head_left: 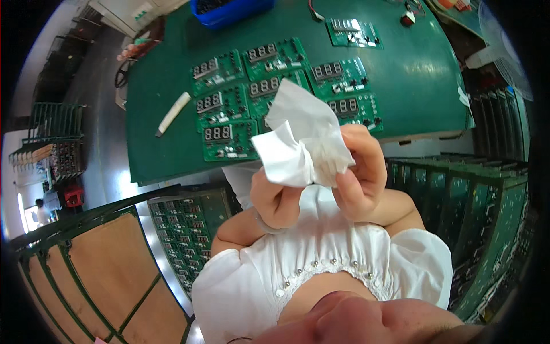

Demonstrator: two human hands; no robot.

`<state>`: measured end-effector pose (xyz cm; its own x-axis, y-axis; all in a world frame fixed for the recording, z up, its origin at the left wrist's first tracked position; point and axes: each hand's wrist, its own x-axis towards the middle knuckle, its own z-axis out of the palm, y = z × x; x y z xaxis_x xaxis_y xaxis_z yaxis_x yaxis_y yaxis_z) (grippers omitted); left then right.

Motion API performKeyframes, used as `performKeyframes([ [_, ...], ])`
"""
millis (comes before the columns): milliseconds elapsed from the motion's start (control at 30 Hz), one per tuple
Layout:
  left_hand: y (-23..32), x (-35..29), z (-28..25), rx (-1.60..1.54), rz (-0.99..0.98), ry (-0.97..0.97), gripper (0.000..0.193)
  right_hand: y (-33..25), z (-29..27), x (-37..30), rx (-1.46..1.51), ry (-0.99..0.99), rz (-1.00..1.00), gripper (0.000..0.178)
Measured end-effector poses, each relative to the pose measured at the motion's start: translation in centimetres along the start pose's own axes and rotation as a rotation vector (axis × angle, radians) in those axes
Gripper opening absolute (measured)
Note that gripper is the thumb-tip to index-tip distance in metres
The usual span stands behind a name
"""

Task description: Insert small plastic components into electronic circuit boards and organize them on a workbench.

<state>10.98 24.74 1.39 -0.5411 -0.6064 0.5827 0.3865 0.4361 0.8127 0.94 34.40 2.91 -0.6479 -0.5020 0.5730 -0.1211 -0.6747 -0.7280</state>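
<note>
A creased white paper sheet [303,117], which may be tissue, is held up in front of my chest, above the table's near edge. My left hand [276,198] pinches its lower left part, the fingers partly hidden behind it. On the other side my right hand [362,172] grips the right edge between thumb and fingers. Behind the sheet, green circuit boards [220,106] with three-digit displays lie in rows, and the paper covers part of some of them. One more circuit board [354,34] lies apart, farther back on the right.
The green table [154,152] carries a white stick-like tool [173,114] with a dark tip at left and a blue bin [229,14] at the back. Racks of boards [183,229] stand near my left, and more racks [458,195] to my right. A fan [504,57] is at far right.
</note>
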Motion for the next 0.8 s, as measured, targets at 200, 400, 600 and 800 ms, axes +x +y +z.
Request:
performKeyframes([
  [200,-0.7,-0.4,-0.8,-0.372,-0.224,0.015,0.018,0.9,-0.3,0.1,0.073,-0.047,0.069,0.036],
  [400,-0.8,0.3,-0.7,-0.445,-0.139,0.044,0.025,0.1,-0.4,1.4,-0.191,-0.239,-0.020,0.038],
  [600,-0.3,0.8,-1.9,-0.192,-0.105,-0.091,0.031,0.5,0.3,1.0,-0.121,-0.160,0.075,0.041],
  [800,-0.8,0.2,-2.0,-0.189,-0.226,0.279,0.036,0.4,0.0,1.4,-0.034,-0.166,0.100,0.043],
])
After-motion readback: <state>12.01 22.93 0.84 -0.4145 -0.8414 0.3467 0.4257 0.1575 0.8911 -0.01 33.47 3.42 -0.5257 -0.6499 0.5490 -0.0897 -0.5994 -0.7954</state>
